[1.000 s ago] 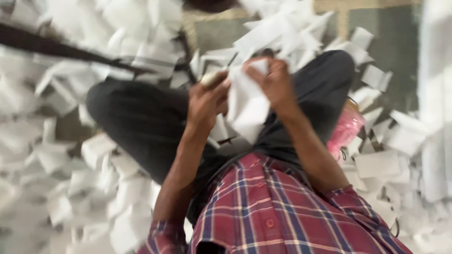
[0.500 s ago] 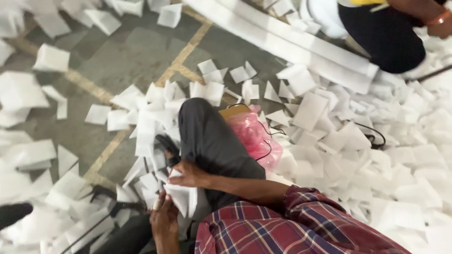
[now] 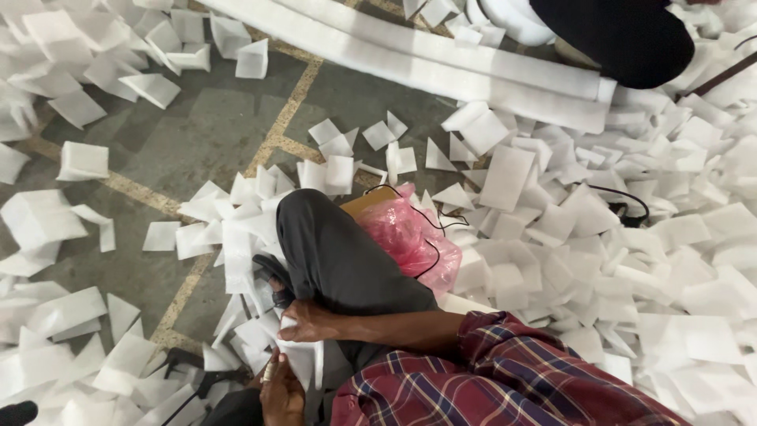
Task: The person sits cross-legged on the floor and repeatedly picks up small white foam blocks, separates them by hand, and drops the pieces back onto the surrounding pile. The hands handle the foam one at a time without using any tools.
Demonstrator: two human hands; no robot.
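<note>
Head view, white foam piece (image 3: pixel 303 359) seemingly upright, left hand (image 3: pixel 281 394) and right hand (image 3: pixel 309 322) both gripping it

Workshop floor (image 3: pixel 197 142) strewn with foam pieces (image 3: pixel 505 177)

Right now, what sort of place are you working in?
Probably a packing or foam-cutting workshop floor: cut white foam pieces litter the concrete floor, and long foam strips lie beside another seated person.

Pink plastic bag (image 3: pixel 410 237) beside knee
</note>
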